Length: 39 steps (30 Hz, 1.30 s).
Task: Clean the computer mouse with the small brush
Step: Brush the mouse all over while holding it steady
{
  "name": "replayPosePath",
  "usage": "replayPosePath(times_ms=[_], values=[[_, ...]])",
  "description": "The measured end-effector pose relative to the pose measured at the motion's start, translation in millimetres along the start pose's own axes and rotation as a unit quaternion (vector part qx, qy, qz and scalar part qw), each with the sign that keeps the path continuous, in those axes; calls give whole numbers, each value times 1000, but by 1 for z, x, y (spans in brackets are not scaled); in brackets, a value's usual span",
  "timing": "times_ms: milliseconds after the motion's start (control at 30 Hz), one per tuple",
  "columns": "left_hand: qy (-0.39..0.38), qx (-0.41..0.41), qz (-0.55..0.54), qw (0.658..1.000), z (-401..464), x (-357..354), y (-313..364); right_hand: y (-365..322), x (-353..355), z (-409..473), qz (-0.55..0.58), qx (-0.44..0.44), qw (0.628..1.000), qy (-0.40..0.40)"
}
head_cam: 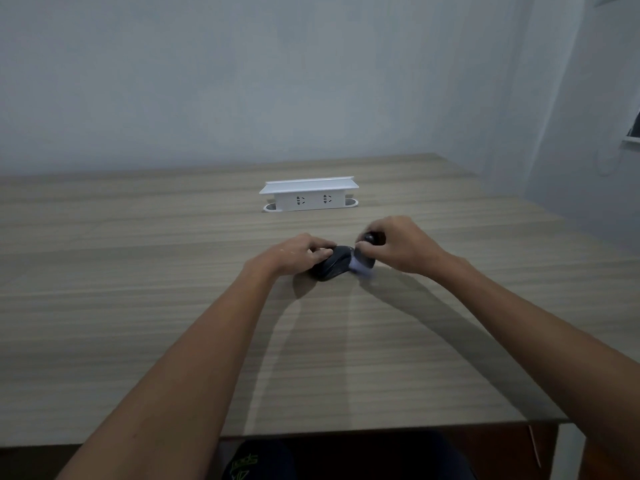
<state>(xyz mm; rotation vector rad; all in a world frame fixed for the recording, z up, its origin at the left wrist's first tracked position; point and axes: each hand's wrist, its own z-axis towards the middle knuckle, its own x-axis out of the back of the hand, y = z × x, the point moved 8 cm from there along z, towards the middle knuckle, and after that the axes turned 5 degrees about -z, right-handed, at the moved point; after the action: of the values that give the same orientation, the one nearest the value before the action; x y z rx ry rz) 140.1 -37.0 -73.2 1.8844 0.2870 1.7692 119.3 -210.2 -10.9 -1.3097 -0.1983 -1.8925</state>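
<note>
A black computer mouse [333, 266] lies on the wooden table [173, 306], a little beyond its middle. My left hand [294, 252] grips the mouse from its left side, fingers curled over the top. My right hand [398, 244] is closed around a small brush [363, 265] with a dark handle and pale bristles. The bristles are blurred and touch the right end of the mouse. Most of the brush handle is hidden inside my fingers.
A white pop-up socket box [309, 197] stands upright on the table behind the hands, near the wall. The table's near edge [346, 433] runs just above my lap. A wall corner and a small shelf [630, 147] are at the right.
</note>
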Motion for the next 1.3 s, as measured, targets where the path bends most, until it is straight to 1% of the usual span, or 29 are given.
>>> replayPosePath(times_ms=[67, 100, 200, 267, 300, 367, 400, 433, 533, 600, 633, 700, 733, 767, 867, 933, 1033, 1067, 1100, 1200, 1267, 1300], values=[[1, -6, -1, 1000, 0, 0, 0, -16, -10, -3, 23, 30, 998, -42], [0, -7, -1, 1000, 0, 0, 1, -17, -13, -2, 18, 33, 998, -44], [2, -5, 2, 1000, 0, 0, 3, -1, -6, 6, -38, 5, 999, 10], [5, -3, 1, 1000, 0, 1, 3, 1, -1, 6, -44, -4, 999, 25], [4, -5, -2, 1000, 2, 0, 2, -5, -1, 5, -25, 5, 1000, 14], [1, -11, -9, 1000, 2, 0, -1, -23, -8, 2, 16, 33, 999, -33], [-1, -10, -10, 1000, 2, 0, -1, -28, -13, 1, 20, 39, 998, -52], [-2, -10, -11, 1000, 2, 0, -2, -28, -15, 2, 9, 39, 998, -53], [2, -5, -4, 1000, 1, 1, 1, -7, -7, 8, -49, 8, 999, 12], [2, -1, -1, 1000, 1, 1, 1, -4, -1, 7, -46, -3, 999, 28], [0, -4, -3, 1000, 2, 1, 1, -9, -2, 5, -22, 4, 1000, 14], [-3, -11, -7, 1000, 3, 1, 0, -23, -9, 1, 30, 25, 998, -39], [-5, -11, -8, 1000, 3, 1, 1, -26, -13, -1, 36, 28, 998, -53], [-5, -11, -6, 1000, 4, 1, 0, -24, -14, 0, 22, 24, 998, -47], [-4, 2, 2, 1000, 3, 2, 0, 2, -3, 5, -52, -19, 998, 28], [-2, 6, 4, 1000, 3, 2, 0, 5, 3, 5, -57, -33, 997, 38], [1, -8, -4, 1000, 4, 2, 0, -19, -7, 2, 12, 8, 999, -32], [0, -11, -5, 1000, 4, 2, 1, -23, -12, 1, 17, 15, 999, -47], [0, -11, -5, 1000, 4, 2, 1, -20, -13, 2, 1, 12, 999, -40], [2, 3, -4, 1000, 3, 2, 2, 3, -2, 7, -71, -24, 997, 35], [2, 8, -3, 1000, 3, 1, 2, 5, 4, 6, -57, -29, 997, 51], [2, 7, -1, 1000, 2, 1, 2, -2, 3, 4, -33, -16, 999, 36]])
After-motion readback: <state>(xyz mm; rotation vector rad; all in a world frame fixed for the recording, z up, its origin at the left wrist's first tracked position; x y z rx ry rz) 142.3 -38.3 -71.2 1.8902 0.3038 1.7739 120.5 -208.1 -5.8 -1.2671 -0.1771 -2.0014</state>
